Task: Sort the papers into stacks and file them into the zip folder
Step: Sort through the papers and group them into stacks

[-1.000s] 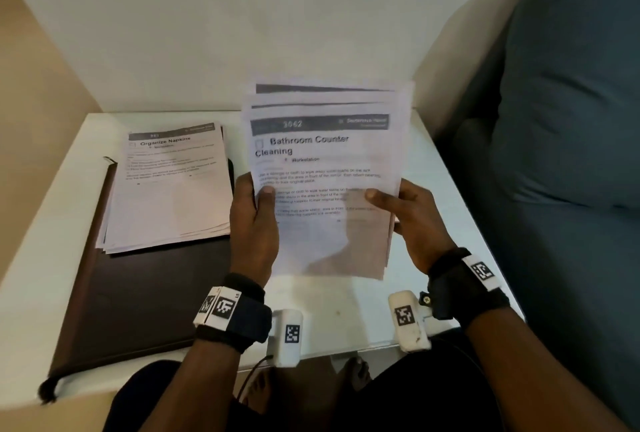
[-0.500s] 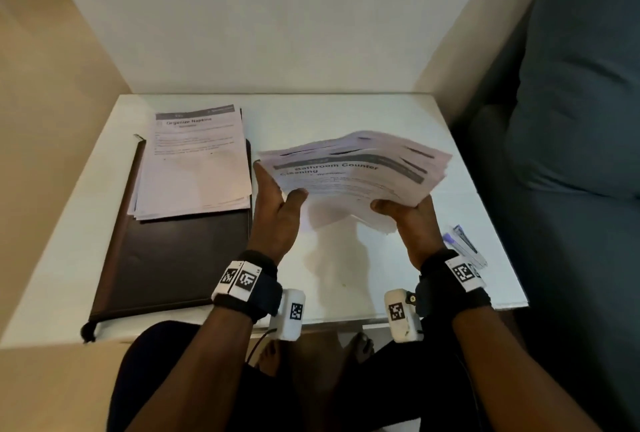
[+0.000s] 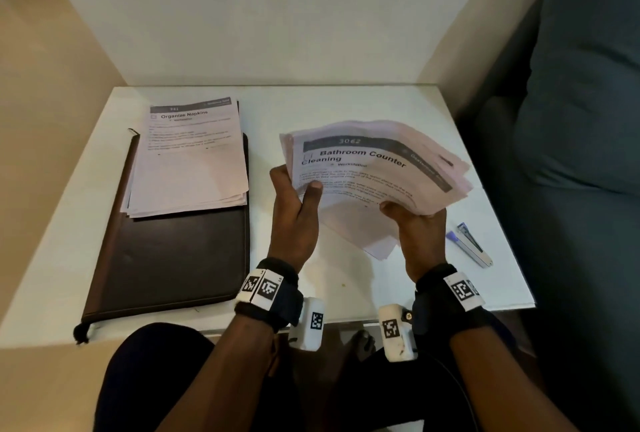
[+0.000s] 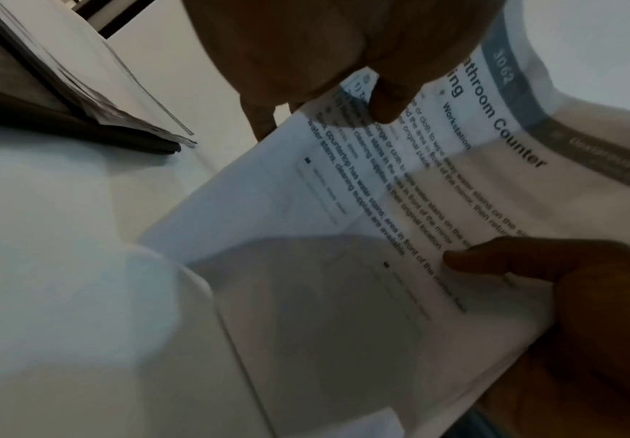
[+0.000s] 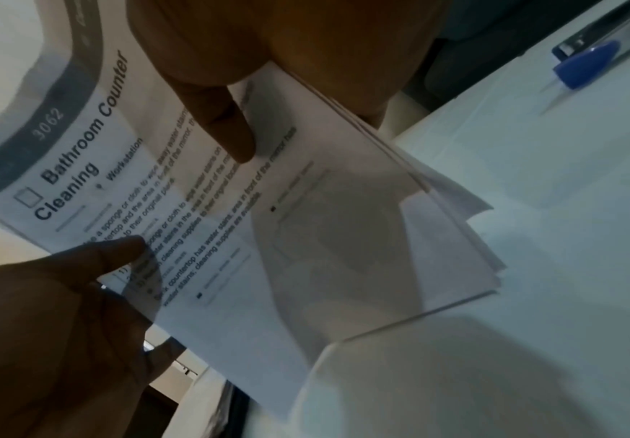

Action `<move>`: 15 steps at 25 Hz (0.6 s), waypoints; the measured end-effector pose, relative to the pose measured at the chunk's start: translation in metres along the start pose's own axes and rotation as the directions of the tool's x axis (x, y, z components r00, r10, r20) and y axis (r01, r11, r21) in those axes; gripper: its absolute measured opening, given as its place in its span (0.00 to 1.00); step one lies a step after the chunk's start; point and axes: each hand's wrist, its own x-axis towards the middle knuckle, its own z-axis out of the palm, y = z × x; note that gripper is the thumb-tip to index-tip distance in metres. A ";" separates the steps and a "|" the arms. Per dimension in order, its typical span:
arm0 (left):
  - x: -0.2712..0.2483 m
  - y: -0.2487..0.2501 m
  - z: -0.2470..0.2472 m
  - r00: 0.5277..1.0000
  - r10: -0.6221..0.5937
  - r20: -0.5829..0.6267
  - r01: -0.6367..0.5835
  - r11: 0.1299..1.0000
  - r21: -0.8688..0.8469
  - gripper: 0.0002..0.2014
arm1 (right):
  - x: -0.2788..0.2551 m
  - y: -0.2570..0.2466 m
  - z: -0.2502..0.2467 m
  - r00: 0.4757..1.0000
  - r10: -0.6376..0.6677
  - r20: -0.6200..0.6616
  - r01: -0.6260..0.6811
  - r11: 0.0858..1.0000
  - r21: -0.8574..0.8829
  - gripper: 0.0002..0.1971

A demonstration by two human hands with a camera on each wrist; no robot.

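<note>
Blue stapler [image 3: 471,244] beside held papers [image 3: 374,171]

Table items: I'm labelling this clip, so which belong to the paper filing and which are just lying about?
Job: held Bathroom Counter Cleaning sheets, left hand, right hand, Organize Napkins stack, brown zip folder.
Lying about: blue stapler, sofa.
</note>
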 end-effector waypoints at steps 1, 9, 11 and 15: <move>0.002 0.001 -0.001 1.000 0.013 -0.004 -0.013 1.000 0.001 0.13 | 0.001 -0.002 -0.001 1.000 -0.005 -0.012 0.005 1.000 0.020 0.28; 0.015 -0.005 -0.009 0.999 -0.034 0.018 0.032 0.994 0.107 0.15 | 0.003 0.006 -0.003 0.998 0.061 -0.005 -0.061 0.992 -0.111 0.23; 0.015 -0.006 -0.011 0.999 -0.043 0.033 0.038 0.993 0.116 0.13 | 0.005 0.005 -0.002 0.997 0.073 -0.024 -0.075 0.991 -0.107 0.18; 0.012 -0.008 -0.012 0.995 -0.085 0.060 0.079 0.992 0.096 0.11 | -0.002 0.006 -0.002 0.994 0.107 -0.006 -0.107 0.987 -0.119 0.17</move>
